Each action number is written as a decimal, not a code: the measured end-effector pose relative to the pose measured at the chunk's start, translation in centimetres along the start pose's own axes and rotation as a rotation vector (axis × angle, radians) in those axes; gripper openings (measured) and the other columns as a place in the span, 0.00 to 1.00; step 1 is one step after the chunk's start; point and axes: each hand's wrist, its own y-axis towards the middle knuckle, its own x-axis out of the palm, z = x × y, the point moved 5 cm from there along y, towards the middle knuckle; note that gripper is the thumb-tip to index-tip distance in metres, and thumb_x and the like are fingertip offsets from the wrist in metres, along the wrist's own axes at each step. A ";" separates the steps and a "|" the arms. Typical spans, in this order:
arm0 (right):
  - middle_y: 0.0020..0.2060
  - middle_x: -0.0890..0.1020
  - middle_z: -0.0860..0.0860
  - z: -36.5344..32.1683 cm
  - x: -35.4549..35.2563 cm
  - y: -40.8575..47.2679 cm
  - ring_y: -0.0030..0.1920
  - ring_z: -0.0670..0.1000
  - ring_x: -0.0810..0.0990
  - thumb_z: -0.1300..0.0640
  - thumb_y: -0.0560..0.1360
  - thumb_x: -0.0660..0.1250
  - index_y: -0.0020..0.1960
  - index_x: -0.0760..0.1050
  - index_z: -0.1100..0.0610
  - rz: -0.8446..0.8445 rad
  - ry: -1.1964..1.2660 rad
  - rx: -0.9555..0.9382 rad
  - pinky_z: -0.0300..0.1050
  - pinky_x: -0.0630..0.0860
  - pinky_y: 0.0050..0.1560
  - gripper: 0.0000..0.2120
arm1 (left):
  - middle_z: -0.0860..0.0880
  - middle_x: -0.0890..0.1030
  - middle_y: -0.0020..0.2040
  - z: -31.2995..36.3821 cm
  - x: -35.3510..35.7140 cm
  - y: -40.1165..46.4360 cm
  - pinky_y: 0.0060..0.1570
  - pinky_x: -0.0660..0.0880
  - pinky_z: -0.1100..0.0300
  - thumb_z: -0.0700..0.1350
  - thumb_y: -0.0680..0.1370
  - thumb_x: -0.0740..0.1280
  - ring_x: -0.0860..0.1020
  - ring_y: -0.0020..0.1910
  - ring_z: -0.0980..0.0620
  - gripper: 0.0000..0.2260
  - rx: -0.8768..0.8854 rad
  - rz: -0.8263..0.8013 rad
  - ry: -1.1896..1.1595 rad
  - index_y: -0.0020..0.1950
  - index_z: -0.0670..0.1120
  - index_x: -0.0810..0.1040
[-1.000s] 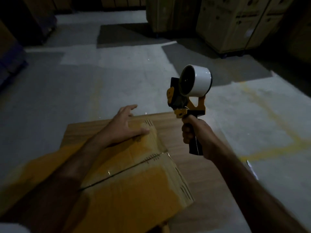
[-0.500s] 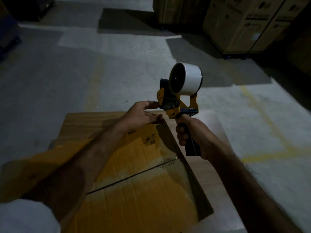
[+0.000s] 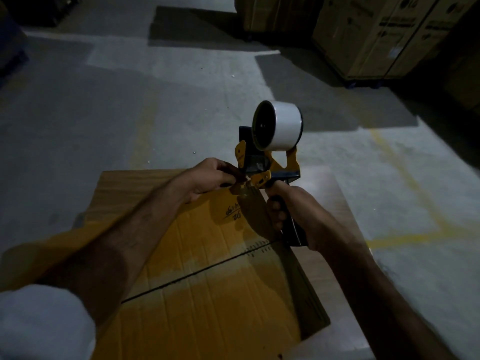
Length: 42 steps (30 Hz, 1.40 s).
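**Item: hand-held tape dispenser, in use over carton.**

- L edge: white sleeve (image 3: 39, 320), bare forearm running up to centre.
- Left hand (image 3: 207, 178): fingers curled, tips pressed together with thumb, pinching at front mouth of the tape dispenser (image 3: 262, 162), just below the yellow side flap. Too dark to tell whether it has the tape end.
- Below both arms: cardboard box (image 3: 207, 294), yellow-brown, flaps closed, dark centre seam running diag. across the top, handwritten mark near far corner. Box sits on wood-grain board (image 3: 124, 185).
- Dispenser: held upright above far corner of box, not touching it, and between the two hands. L hand at its front, R hand under it. Yellow frame w/ dark metal plate and black handle.
- Tape roll (image 3: 283, 128): white, wide, on top spindle, dark hub facing L.
- Right hand (image 3: 293, 211): all fingers wrapped round the black handle, a full closed grip. Handle end pokes out below the palm.
- Surroundings: grey concrete floor (image 3: 130, 100), yellow painted line (image 3: 415, 183) at R, big printed cartons (image 3: 376, 35) stacked top R, well apart from the work.
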 end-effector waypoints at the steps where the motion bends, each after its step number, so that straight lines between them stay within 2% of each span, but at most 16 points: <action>1: 0.28 0.68 0.46 0.0 0.1 -0.1 0.27 0.46 0.66 0.48 0.81 0.65 0.38 0.69 0.51 -0.001 -0.006 -0.001 0.39 0.68 0.30 0.15 | 0.44 0.87 0.45 -0.2 0.0 0.0 0.34 0.79 0.67 0.33 0.80 0.69 0.86 0.37 0.54 0.09 -0.058 -0.012 -0.038 0.59 0.40 0.82; 4: 0.28 0.68 0.46 0.0 0.0 -0.5 0.27 0.46 0.66 0.47 0.81 0.65 0.37 0.69 0.50 0.005 -0.024 0.000 0.39 0.68 0.30 0.16 | 0.43 0.87 0.41 -0.6 0.0 -0.4 0.31 0.79 0.64 0.38 0.83 0.65 0.86 0.34 0.52 0.06 -0.208 -0.068 -0.213 0.55 0.39 0.82; 7: 0.28 0.68 0.45 0.3 -0.1 -0.7 0.27 0.45 0.66 0.47 0.81 0.66 0.39 0.69 0.51 0.014 -0.025 0.014 0.39 0.68 0.30 0.14 | 0.46 0.86 0.40 -0.6 0.2 -0.4 0.32 0.80 0.62 0.45 0.86 0.61 0.83 0.33 0.53 0.11 -0.234 -0.126 -0.295 0.52 0.41 0.80; 11: 0.29 0.69 0.44 0.6 0.0 -1.0 0.27 0.45 0.67 0.48 0.81 0.66 0.41 0.69 0.51 0.012 -0.046 0.004 0.39 0.68 0.30 0.13 | 0.42 0.86 0.49 -0.5 0.8 -0.6 0.43 0.83 0.56 0.52 0.74 0.72 0.83 0.42 0.47 0.19 -0.314 -0.205 -0.270 0.59 0.41 0.83; 13: 0.30 0.69 0.45 0.6 0.2 -1.1 0.28 0.45 0.68 0.48 0.81 0.65 0.42 0.70 0.52 0.010 -0.073 0.000 0.40 0.68 0.31 0.13 | 0.43 0.86 0.45 -0.6 0.8 -0.6 0.40 0.83 0.57 0.52 0.70 0.74 0.83 0.38 0.49 0.18 -0.339 -0.213 -0.213 0.54 0.43 0.85; 15: 0.30 0.70 0.45 0.6 0.4 -1.3 0.28 0.45 0.68 0.48 0.82 0.65 0.42 0.70 0.52 0.021 -0.078 0.004 0.41 0.68 0.32 0.13 | 0.43 0.86 0.44 -0.9 0.5 -0.4 0.37 0.82 0.58 0.49 0.77 0.72 0.82 0.35 0.50 0.11 -0.348 -0.182 -0.157 0.53 0.43 0.84; 18: 0.29 0.70 0.44 0.6 0.6 -1.5 0.27 0.44 0.67 0.48 0.81 0.66 0.42 0.70 0.52 0.041 -0.062 0.015 0.40 0.67 0.31 0.13 | 0.43 0.86 0.41 -1.0 0.4 -0.2 0.28 0.81 0.59 0.47 0.83 0.68 0.83 0.30 0.50 0.09 -0.353 -0.155 -0.108 0.56 0.43 0.84; 21: 0.29 0.70 0.44 0.7 0.7 -1.7 0.27 0.44 0.68 0.48 0.82 0.66 0.42 0.70 0.52 0.046 -0.079 0.008 0.40 0.68 0.30 0.13 | 0.44 0.86 0.41 -1.0 0.6 0.0 0.31 0.82 0.58 0.47 0.83 0.68 0.84 0.33 0.49 0.10 -0.342 -0.138 -0.016 0.59 0.44 0.83; 24: 0.29 0.70 0.45 0.9 0.6 -2.0 0.27 0.45 0.68 0.50 0.82 0.65 0.43 0.70 0.53 0.058 -0.088 -0.002 0.39 0.69 0.30 0.12 | 0.44 0.85 0.39 -1.2 0.7 -0.1 0.32 0.82 0.58 0.45 0.83 0.68 0.81 0.33 0.49 0.06 -0.357 -0.122 0.010 0.53 0.45 0.84; 26: 0.29 0.70 0.45 1.1 0.7 -2.2 0.27 0.44 0.69 0.50 0.83 0.65 0.43 0.71 0.53 0.067 -0.090 -0.010 0.39 0.70 0.29 0.11 | 0.45 0.86 0.40 -1.2 0.7 0.0 0.34 0.83 0.59 0.43 0.82 0.68 0.84 0.34 0.49 0.05 -0.304 -0.123 0.056 0.52 0.47 0.85; 29: 0.28 0.70 0.44 1.1 0.8 -2.4 0.27 0.44 0.69 0.51 0.83 0.64 0.44 0.71 0.54 0.072 -0.103 -0.031 0.37 0.72 0.28 0.11 | 0.47 0.87 0.49 -0.6 0.6 0.6 0.45 0.83 0.60 0.40 0.82 0.69 0.86 0.47 0.51 0.07 -0.155 -0.093 0.133 0.57 0.49 0.84; 33: 0.29 0.71 0.45 1.0 0.9 -2.7 0.26 0.43 0.70 0.53 0.83 0.64 0.47 0.72 0.56 0.076 -0.108 -0.051 0.36 0.73 0.28 0.09 | 0.48 0.85 0.53 -0.1 0.3 0.3 0.41 0.80 0.67 0.42 0.83 0.68 0.83 0.47 0.53 0.11 -0.075 -0.130 0.349 0.65 0.42 0.82; 36: 0.30 0.70 0.46 1.1 0.9 -2.8 0.26 0.43 0.70 0.53 0.83 0.63 0.45 0.71 0.55 0.074 -0.110 -0.055 0.37 0.74 0.29 0.09 | 0.41 0.85 0.57 -0.9 0.2 -0.2 0.56 0.82 0.53 0.41 0.82 0.69 0.84 0.53 0.44 0.11 -0.104 -0.182 0.387 0.63 0.40 0.83; 38: 0.30 0.70 0.46 1.1 0.9 -2.8 0.26 0.43 0.70 0.53 0.83 0.63 0.45 0.71 0.55 0.073 -0.107 -0.061 0.37 0.75 0.30 0.10 | 0.41 0.85 0.58 -0.5 0.0 -0.8 0.60 0.80 0.51 0.41 0.82 0.68 0.83 0.57 0.42 0.09 -0.025 -0.155 0.403 0.60 0.42 0.84; 40: 0.29 0.71 0.46 0.9 0.9 -2.7 0.26 0.43 0.71 0.53 0.83 0.64 0.45 0.71 0.56 0.072 -0.108 -0.065 0.38 0.76 0.32 0.10 | 0.43 0.86 0.57 -0.2 -0.3 -1.6 0.58 0.79 0.54 0.47 0.80 0.68 0.83 0.56 0.44 0.09 0.026 -0.175 0.298 0.57 0.48 0.86; 42: 0.29 0.71 0.45 0.9 0.9 -2.6 0.26 0.44 0.71 0.53 0.83 0.63 0.45 0.71 0.56 0.071 -0.098 -0.069 0.39 0.77 0.33 0.10 | 0.47 0.84 0.61 -0.1 0.4 -2.8 0.63 0.76 0.56 0.56 0.76 0.69 0.82 0.61 0.48 0.15 0.080 -0.352 0.328 0.58 0.50 0.85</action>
